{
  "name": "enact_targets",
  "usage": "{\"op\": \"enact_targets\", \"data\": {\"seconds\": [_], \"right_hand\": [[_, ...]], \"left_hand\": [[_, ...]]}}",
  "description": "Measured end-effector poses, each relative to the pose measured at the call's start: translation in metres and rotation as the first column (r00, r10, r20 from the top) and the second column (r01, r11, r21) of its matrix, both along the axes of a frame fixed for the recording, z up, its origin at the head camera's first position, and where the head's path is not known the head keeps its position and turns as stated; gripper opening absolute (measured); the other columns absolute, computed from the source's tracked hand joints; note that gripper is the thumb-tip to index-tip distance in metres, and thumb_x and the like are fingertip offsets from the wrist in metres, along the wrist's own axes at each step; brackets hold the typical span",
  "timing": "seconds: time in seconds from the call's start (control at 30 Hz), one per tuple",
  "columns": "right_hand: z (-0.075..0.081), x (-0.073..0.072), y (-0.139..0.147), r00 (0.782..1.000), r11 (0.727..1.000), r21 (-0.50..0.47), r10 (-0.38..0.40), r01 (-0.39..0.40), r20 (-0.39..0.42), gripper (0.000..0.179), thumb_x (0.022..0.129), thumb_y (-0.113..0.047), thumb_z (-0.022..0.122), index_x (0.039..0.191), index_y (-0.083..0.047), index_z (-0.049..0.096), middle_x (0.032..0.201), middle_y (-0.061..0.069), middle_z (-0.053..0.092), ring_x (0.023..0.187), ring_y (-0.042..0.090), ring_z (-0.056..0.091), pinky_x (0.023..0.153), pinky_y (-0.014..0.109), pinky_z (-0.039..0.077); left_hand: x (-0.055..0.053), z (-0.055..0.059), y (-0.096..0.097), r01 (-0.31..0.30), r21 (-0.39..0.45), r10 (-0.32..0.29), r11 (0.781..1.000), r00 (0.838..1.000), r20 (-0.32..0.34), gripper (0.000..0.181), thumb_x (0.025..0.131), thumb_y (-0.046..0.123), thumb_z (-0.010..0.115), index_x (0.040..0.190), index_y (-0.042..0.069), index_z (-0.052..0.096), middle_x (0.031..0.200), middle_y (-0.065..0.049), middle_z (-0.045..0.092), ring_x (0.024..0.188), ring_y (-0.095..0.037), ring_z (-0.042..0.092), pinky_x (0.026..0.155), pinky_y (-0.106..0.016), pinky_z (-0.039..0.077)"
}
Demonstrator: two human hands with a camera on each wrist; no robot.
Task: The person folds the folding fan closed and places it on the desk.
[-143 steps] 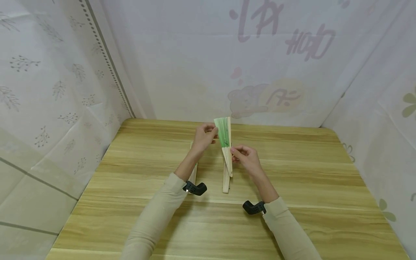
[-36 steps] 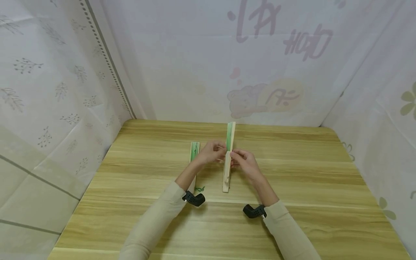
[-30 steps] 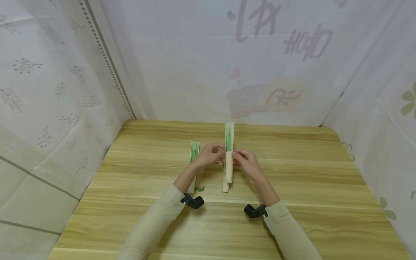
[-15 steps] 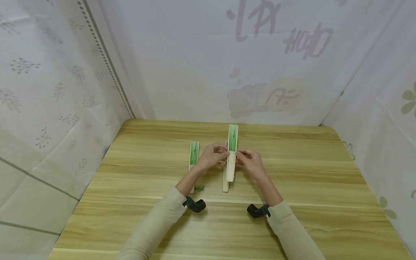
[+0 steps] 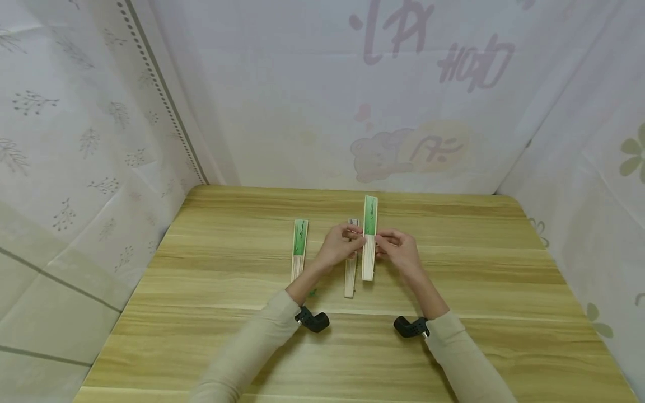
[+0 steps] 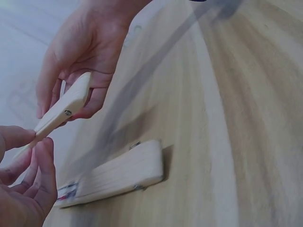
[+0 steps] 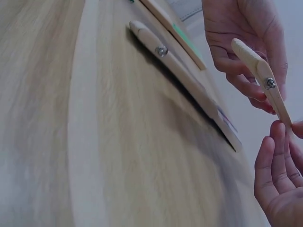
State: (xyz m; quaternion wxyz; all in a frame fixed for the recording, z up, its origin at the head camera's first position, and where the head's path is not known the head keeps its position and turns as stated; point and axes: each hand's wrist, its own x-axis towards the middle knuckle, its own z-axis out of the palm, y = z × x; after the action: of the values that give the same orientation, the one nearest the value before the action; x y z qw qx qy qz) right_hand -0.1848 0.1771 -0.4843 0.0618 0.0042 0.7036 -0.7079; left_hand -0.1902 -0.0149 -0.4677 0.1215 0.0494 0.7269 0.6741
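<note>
A green folding fan with pale wooden ribs is held up above the table, folded together. My left hand pinches its left edge and my right hand pinches the right edge, both about halfway along. The rivet end of this fan points toward the wrist cameras. Below and left of it, a second folded fan lies on the table, partly behind my left hand; its printed part shows dark and red marks in the left wrist view. Farther left lies another folded green fan, its lower end hidden by my left wrist.
The wooden table spreads around the fans on all sides. Pale patterned curtains hang behind and beside it. A small green cord lies near the left fan's lower end.
The held fan was partly spread several seconds ago and is now folded together. It has turned its green face up and moved right with both hands, off the fan beneath it.
</note>
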Motion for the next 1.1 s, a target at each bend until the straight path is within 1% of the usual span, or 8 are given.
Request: {"op": "enact_targets", "data": {"seconds": [0.1,0.23,0.3,0.4,0.57,0.67,0.8,1.1], "right_hand": [[-0.002,0.001,0.004,1.000,1.000,0.014,0.003,-0.003,-0.002,0.031,0.100,-0.008,0.068,0.120,0.014,0.061,0.100,0.017,0.069,0.079,0.018,0.068,0.078,0.035,0.060],[-0.006,0.002,0.010,1.000,0.999,0.035,0.001,-0.001,-0.002,0.031,0.100,-0.010,0.068,0.120,0.013,0.062,0.100,0.015,0.069,0.080,0.018,0.068,0.077,0.034,0.060],[-0.008,0.003,0.015,1.000,0.999,0.046,0.002,-0.002,-0.003,0.031,0.100,-0.010,0.068,0.120,0.013,0.062,0.099,0.015,0.069,0.079,0.018,0.068,0.076,0.033,0.060],[-0.010,0.005,0.023,1.000,0.998,0.059,-0.004,0.004,-0.005,0.031,0.100,-0.011,0.068,0.119,0.013,0.062,0.097,0.013,0.070,0.079,0.017,0.069,0.075,0.032,0.060],[-0.011,0.010,0.037,1.000,0.996,0.092,0.019,-0.018,-0.011,0.033,0.101,-0.011,0.067,0.122,0.014,0.061,0.100,0.015,0.070,0.080,0.016,0.069,0.075,0.032,0.060],[-0.010,0.014,0.045,0.999,0.993,0.113,0.043,-0.043,-0.002,0.035,0.101,-0.010,0.066,0.124,0.015,0.059,0.104,0.018,0.070,0.082,0.015,0.069,0.077,0.033,0.060],[-0.009,0.021,0.053,0.998,0.989,0.129,0.068,-0.069,0.006,0.036,0.101,-0.009,0.066,0.126,0.015,0.057,0.107,0.020,0.069,0.083,0.015,0.069,0.078,0.033,0.060],[-0.013,0.029,0.066,0.995,0.987,0.127,0.098,-0.098,0.013,0.037,0.099,-0.006,0.067,0.128,0.015,0.056,0.106,0.018,0.069,0.084,0.016,0.069,0.076,0.032,0.060]], "left_hand": [[0.001,-0.004,0.006,-0.013,-0.006,0.013,1.000,1.000,-0.008,0.025,0.095,0.004,0.071,0.118,-0.004,0.064,0.099,-0.012,0.067,0.079,-0.031,0.068,0.067,-0.037,0.061],[0.005,-0.008,0.013,-0.021,-0.032,0.021,0.999,1.000,-0.016,0.026,0.096,0.005,0.072,0.119,-0.003,0.064,0.099,-0.011,0.068,0.079,-0.029,0.069,0.065,-0.037,0.061],[0.006,-0.008,0.016,-0.013,-0.051,0.011,0.999,1.000,-0.024,0.027,0.096,0.005,0.072,0.120,-0.003,0.064,0.100,-0.011,0.069,0.080,-0.030,0.070,0.065,-0.038,0.061],[0.008,-0.007,0.022,0.016,-0.066,-0.018,0.998,0.999,-0.032,0.028,0.096,0.003,0.071,0.122,-0.003,0.064,0.101,-0.012,0.069,0.081,-0.031,0.071,0.065,-0.040,0.061],[0.011,-0.008,0.034,0.042,-0.067,-0.042,0.997,0.999,-0.008,0.028,0.095,0.002,0.072,0.122,-0.003,0.065,0.098,-0.010,0.069,0.077,-0.027,0.072,0.063,-0.039,0.061],[0.013,-0.011,0.040,0.047,-0.076,-0.048,0.996,0.999,-0.002,0.027,0.095,0.002,0.072,0.120,-0.002,0.064,0.096,-0.007,0.069,0.073,-0.022,0.071,0.059,-0.035,0.060],[0.017,-0.012,0.048,0.056,-0.089,-0.056,0.995,0.998,0.000,0.025,0.095,0.001,0.072,0.118,-0.003,0.063,0.093,-0.006,0.071,0.070,-0.018,0.070,0.056,-0.031,0.059],[0.023,-0.018,0.062,0.061,-0.114,-0.059,0.992,0.998,0.014,0.022,0.093,-0.001,0.072,0.113,-0.002,0.064,0.083,-0.003,0.071,0.060,-0.014,0.067,0.054,-0.030,0.059]]}}
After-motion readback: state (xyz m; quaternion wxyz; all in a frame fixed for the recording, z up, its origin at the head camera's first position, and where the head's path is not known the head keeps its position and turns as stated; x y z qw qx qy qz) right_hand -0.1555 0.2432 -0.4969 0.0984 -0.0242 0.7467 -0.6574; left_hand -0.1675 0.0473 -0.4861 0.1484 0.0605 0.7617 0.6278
